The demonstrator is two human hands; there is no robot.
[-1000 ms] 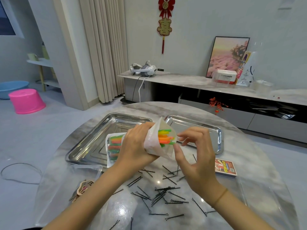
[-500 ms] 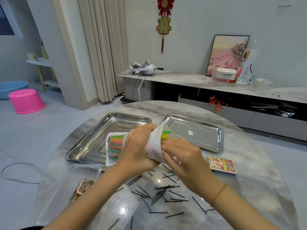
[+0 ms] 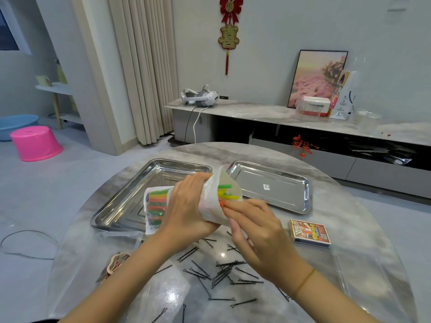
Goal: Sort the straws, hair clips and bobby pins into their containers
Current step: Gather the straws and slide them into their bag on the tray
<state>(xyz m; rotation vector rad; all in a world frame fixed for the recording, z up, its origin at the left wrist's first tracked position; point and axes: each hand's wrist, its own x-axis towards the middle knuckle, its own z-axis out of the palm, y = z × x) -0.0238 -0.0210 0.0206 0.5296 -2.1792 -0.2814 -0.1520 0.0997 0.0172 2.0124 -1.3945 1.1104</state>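
Note:
My left hand [image 3: 186,206] grips a clear plastic bag of coloured straws [image 3: 156,206] around its middle, above the table. Green, yellow and orange straw ends [image 3: 227,193] poke out of the bag's open mouth. My right hand [image 3: 254,227] pinches the orange straw ends at that mouth. Several black bobby pins [image 3: 221,273] lie scattered on the marble table below my hands. Hair clips [image 3: 114,266] sit in a clear box [image 3: 126,236] at the near left. Two steel trays stand behind: the left tray [image 3: 130,194] and the right tray [image 3: 279,185].
A small printed card box [image 3: 310,233] lies right of my hands. A clear plastic container [image 3: 363,271] sits at the table's right edge. Beyond the table are a low cabinet with a headset [image 3: 200,97] and a pink stool [image 3: 35,143] on the floor.
My right hand closed in from beside the bag's mouth onto the straw ends. More of the straws now stick out of the bag than half a second ago.

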